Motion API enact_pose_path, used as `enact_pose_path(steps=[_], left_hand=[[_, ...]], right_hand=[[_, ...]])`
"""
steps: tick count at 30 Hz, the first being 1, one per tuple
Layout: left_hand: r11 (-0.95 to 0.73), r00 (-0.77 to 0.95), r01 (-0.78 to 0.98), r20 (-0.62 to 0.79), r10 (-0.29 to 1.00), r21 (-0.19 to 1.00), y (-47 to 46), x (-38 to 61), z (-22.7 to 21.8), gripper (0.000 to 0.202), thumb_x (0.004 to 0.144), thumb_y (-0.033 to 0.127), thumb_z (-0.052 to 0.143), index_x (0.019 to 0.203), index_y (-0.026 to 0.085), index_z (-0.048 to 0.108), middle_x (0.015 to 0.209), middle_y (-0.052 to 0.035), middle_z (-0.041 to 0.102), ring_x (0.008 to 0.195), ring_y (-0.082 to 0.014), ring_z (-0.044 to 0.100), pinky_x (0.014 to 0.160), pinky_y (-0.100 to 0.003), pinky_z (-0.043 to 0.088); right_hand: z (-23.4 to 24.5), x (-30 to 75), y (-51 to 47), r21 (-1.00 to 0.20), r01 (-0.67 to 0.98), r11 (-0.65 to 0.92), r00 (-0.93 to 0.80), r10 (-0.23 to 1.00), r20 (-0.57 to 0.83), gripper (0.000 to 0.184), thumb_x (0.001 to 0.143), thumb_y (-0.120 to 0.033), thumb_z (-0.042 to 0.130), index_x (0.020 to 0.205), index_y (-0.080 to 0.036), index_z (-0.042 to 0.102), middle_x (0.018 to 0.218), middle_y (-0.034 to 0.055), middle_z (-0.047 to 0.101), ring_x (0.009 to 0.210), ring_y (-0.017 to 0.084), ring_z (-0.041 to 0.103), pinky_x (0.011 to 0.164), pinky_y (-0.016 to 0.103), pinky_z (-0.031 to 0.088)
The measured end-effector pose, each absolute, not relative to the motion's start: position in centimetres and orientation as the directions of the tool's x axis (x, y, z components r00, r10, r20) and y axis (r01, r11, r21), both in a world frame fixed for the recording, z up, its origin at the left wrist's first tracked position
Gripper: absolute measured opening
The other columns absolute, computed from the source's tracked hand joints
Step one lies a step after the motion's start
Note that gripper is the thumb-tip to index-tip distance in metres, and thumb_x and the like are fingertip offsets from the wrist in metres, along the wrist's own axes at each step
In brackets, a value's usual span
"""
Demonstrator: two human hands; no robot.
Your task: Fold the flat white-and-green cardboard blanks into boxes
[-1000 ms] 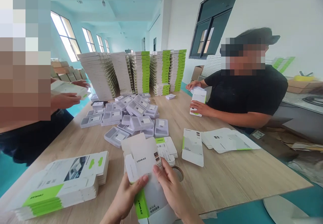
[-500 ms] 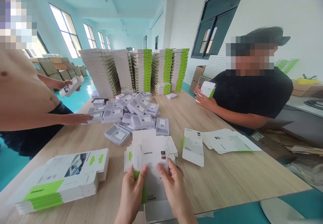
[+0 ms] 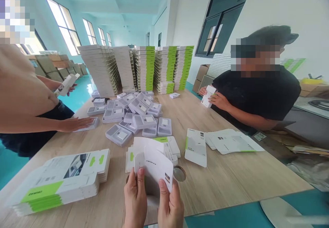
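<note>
Folded white card point(image 3: 155, 164) — left hand point(image 3: 135, 200), right hand point(image 3: 171, 204)

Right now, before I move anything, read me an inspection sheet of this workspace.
Surface: light wood-grain table, crowded with packaging.
Job's things: white CEUKAZ carton, held open in both hands.
Clutter: stacked flat carton blanks, loose white trays, flat printed sheets, a roll of tape.
Grippers: left hand and right hand both grip the carton.
Cables: coiled dark cable on the far-right counter.
Surroundings: tall stacks of packaging at the table's far end; co-worker handling a carton; second person's hand on a tray; cardboard boxes.
</note>
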State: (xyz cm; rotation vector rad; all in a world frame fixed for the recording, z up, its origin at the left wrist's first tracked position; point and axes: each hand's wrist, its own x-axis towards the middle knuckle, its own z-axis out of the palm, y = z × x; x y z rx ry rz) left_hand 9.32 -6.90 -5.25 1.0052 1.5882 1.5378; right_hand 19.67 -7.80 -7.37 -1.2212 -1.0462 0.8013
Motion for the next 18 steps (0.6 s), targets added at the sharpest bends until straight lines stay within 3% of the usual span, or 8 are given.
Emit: enact_pose_path(steps=[3,7,10,14,18], left_hand=[[-0.057,-0.471,0.064,0.081,0.879,0.996,-7.3,9.8,-4.7,0.057,0.09,0.075,0.064,0.106,0.02,0.067,0.088,-0.0065,0.075,0.079,-0.0247,0.071,0.068,-0.032,0.058],[-0.158,-0.46,0.091,0.183,0.869,0.983,-7.9,10.1,-3.7,0.066,0.091,0.066,0.071,0.138,0.024,0.053,0.127,-0.0137,0.072,0.115,-0.029,0.071,0.094,-0.038,0.058],[-0.205,-0.377,0.087,0.222,0.899,0.975,-8.4,9.8,-3.7,0.066,0.093,0.059,0.072,0.147,0.029,0.049,0.136,-0.0128,0.071,0.122,-0.0299,0.071,0.097,-0.039,0.058],[-0.229,-0.31,0.076,0.242,0.919,0.97,-9.0,9.5,-4.7,0.074,0.099,0.054,0.067,0.161,0.031,0.035,0.143,-0.0134,0.07,0.126,-0.0293,0.071,0.103,-0.04,0.058],[-0.263,-0.328,0.107,0.284,0.901,0.959,-9.3,9.2,-5.8,0.069,0.102,0.05,0.064,0.162,0.034,0.035,0.154,-0.012,0.065,0.131,-0.0248,0.069,0.108,-0.034,0.055]], right_hand=[[-7.2,18.9,-8.8,-0.976,-0.004,0.216,0.378,0.904,0.198,0.044,0.102,-0.063,0.059,0.113,-0.023,0.074,0.109,0.0118,0.085,0.102,0.027,0.081,0.088,0.029,0.064],[-5.4,19.6,-8.5,-0.962,-0.162,0.221,0.21,0.96,0.185,0.047,0.099,-0.061,0.066,0.129,-0.025,0.07,0.114,0.0104,0.083,0.101,0.025,0.081,0.085,0.029,0.066],[-4.2,20.7,-8.1,-0.955,-0.208,0.21,0.123,0.974,0.188,0.054,0.101,-0.059,0.065,0.145,-0.029,0.06,0.127,0.0099,0.079,0.112,0.025,0.078,0.091,0.029,0.064],[-4.4,21.5,-7.9,-0.955,-0.134,0.263,0.174,0.955,0.239,0.055,0.105,-0.057,0.059,0.153,-0.031,0.054,0.15,0.0097,0.067,0.138,0.026,0.064,0.107,0.031,0.057],[-5.1,21.4,-7.8,-0.945,-0.1,0.311,0.225,0.932,0.283,0.046,0.106,-0.054,0.057,0.145,-0.03,0.062,0.14,0.0098,0.074,0.125,0.027,0.073,0.099,0.032,0.061]])
